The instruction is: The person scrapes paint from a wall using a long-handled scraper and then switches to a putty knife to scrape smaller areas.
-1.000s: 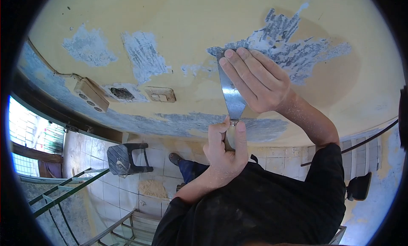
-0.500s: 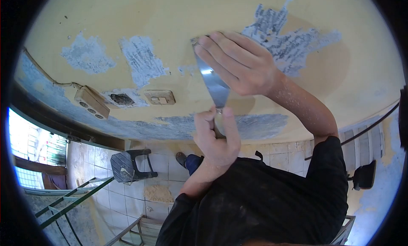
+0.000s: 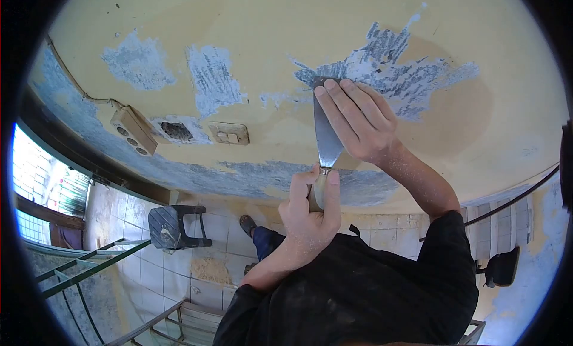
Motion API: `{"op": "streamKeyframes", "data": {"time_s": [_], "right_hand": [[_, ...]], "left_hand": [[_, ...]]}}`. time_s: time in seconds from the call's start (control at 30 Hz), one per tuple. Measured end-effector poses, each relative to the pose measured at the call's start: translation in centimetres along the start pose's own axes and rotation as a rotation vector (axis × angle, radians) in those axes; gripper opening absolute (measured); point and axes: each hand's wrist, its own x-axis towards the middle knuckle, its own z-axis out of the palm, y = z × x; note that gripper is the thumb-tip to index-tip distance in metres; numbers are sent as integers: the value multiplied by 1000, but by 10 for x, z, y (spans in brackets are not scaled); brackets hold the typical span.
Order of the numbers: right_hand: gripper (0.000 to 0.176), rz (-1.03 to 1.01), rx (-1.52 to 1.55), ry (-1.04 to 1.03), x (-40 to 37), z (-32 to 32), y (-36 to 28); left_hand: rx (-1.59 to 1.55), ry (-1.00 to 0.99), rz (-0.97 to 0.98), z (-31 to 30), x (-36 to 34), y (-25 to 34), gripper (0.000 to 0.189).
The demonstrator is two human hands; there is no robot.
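My left hand (image 3: 310,211) is closed around the handle of a putty knife (image 3: 327,134), whose wide metal blade points up the wall. The fingers of my right hand (image 3: 361,119) lie stretched flat on the blade near its front edge, over the wall. That edge touches or nearly touches a scraped patch (image 3: 382,62), where grey and white show through the yellow paint. Part of the patch is hidden behind the blade and my right hand.
More bare patches (image 3: 215,77) mark the yellow wall on the left. Below them are a socket strip (image 3: 132,131) with a cable, an open hole (image 3: 177,131) and a switch (image 3: 229,133). A dark stool (image 3: 170,226) and green ladder (image 3: 89,271) stand on the tiled floor.
Both hands and the putty knife have moved right along the wall, to the large patch's left part. Scraped marks left of the blade, earlier covered by the hand and blade, now show.
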Motion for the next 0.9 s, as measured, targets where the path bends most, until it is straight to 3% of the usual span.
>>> {"op": "streamKeyframes", "data": {"time_s": [0.07,0.8,0.9], "right_hand": [[39,-7,-3,18,3,4,1],[31,-194,-45,58,30,14,17],[32,-189,-34,67,38,16,15]], "left_hand": [[10,58,113,1,4,-4,21],[-90,118,143,1,16,-11,19],[-92,25,9,-7,17,-5,16]]}}
